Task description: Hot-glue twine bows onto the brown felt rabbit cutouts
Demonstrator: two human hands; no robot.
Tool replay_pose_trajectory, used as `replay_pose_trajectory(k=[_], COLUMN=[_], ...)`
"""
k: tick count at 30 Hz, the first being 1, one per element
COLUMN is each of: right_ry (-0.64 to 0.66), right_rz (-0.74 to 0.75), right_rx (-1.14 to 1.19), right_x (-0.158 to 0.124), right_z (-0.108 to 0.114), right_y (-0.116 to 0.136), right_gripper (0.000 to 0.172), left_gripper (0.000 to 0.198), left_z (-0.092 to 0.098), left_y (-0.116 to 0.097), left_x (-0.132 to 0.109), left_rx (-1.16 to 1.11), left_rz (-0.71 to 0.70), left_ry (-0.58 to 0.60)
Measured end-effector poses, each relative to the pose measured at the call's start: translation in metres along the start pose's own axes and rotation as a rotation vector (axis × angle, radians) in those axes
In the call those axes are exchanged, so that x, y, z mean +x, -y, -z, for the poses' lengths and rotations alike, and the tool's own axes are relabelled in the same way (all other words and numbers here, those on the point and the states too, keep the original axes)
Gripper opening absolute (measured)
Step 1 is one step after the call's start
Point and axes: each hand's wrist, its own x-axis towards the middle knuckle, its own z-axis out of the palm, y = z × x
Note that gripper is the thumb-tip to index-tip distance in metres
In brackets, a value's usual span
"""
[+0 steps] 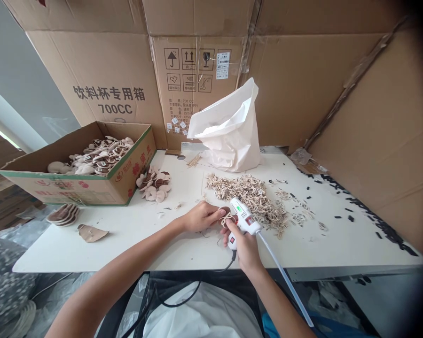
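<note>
My right hand is wrapped round the handle of a white glue gun, and a long translucent glue stick sticks out of its back. Pinched in the fingers of my left hand is a small brown felt-like piece. A pale cord loop lies against it, and my right thumb and fingertips reach to this loop. Both hands are close together above the front half of the white table. Just behind the glue gun spreads a heap of beige knotted cords.
At left stands an open carton of pale and brown pieces. Beside it are a pile of round pieces, a brown stack and a cardboard scrap. A white bag stands behind. Black bits lie right; a cable hangs over the edge.
</note>
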Motion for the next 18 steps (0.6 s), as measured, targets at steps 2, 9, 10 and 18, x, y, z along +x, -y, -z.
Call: replay_pose_trajectory(k=[2,9,10,18], right_ry=[0.003,-0.002,-0.002,-0.008], right_rz=[-0.002,-0.004,-0.001,0.005], right_rx=[-0.003,-0.002,0.000,0.003], right_x=[0.0002,0.0007,0.0007,0.0014], right_z=[0.0003,0.0000,-0.0001,0.0001], right_y=[0.0000,-0.0004,-0.0005,-0.0024], right_gripper=[0.040,0.038,0.037,0.038], left_gripper=[0.059,0.058,0.058,0.056], left_z=[-0.0002,-0.0007,-0.0001,0.0015], left_y=[-0.0004,-0.0023,-0.0026,-0.0027], left_x=[0.0003,-0.0013,-0.0017,-0.0012], left_rx=[0.004,-0.082,-0.102,-0.082], left_rz=[-0.005,0.002,-0.004,0.003], left_ry=[-0.015,-0.032,-0.025,-0.016])
